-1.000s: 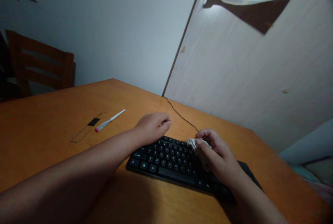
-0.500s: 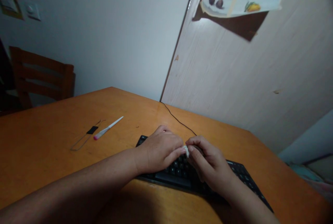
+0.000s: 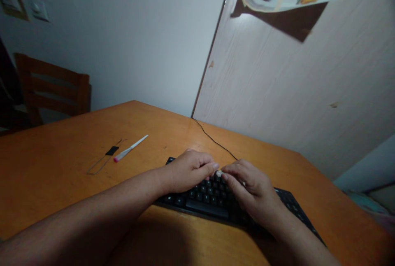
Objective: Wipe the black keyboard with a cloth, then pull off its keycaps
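Over the black keyboard [image 3: 206,207] both of my hands work close together. A small crumpled white piece [image 3: 219,173], perhaps tissue or cotton, is pinched at the fingertips of my right hand [image 3: 251,187]. My left hand [image 3: 191,171] comes in from the left, fingers curled and thumb pressed near the index finger. Its thumb tip is right beside the white piece; whatever it grips, if anything, is hidden. The hands cover the keyboard's middle and upper keys.
On the wooden table [image 3: 61,146] to the left lie a wire tool with a black grip [image 3: 112,150] and a slim white stick with a pink end [image 3: 131,148]. A thin black cable [image 3: 212,139] runs to the wall. A wooden chair [image 3: 55,85] stands behind.
My left thumb has lifted and drawn slightly back from the white piece, which now sits at my right fingertips. More of the keys show between the hands. The view has tilted slightly.
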`<state>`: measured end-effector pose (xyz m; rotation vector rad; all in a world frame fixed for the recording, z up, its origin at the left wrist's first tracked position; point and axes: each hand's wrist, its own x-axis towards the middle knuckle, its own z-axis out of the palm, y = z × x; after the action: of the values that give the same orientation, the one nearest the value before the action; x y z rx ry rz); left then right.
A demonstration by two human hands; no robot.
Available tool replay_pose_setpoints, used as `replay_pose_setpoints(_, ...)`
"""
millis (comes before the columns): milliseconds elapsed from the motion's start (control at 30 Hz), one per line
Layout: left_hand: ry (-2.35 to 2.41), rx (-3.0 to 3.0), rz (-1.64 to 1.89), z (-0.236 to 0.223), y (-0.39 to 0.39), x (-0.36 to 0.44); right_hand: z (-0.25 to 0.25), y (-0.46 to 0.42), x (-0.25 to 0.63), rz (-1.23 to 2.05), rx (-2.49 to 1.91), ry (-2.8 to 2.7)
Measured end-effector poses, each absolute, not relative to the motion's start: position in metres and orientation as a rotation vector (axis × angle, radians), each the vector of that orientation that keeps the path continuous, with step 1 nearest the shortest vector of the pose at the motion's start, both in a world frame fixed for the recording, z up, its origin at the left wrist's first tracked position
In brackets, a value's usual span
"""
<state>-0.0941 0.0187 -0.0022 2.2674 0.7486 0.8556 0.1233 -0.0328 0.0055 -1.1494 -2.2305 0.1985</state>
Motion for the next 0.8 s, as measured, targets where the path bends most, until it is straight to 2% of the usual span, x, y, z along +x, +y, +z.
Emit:
replay_pose_setpoints(167, 1.079, 2.180, 1.055, -0.010, 0.046, -0.109, 0.002, -0.028, 0.131, 0.279, -1.310, -2.309)
replay_pose_setpoints(333, 1.273, 2.096, 1.103, -0.027, 0.075, -0.122, 0.000, -0.026, 0.125, 0.304, -1.353, -2.435)
replay_pose_setpoints(533, 1.303, 1.954, 1.105, -0.044, 0.091, -0.125, -0.001, -0.021, 0.118, 0.330, -1.452, -2.438)
replay_pose_setpoints(800, 1.240, 1.752, 1.107, -0.044, 0.092, -0.121, -0.002, -0.014, 0.110, 0.303, -1.558, -2.372)
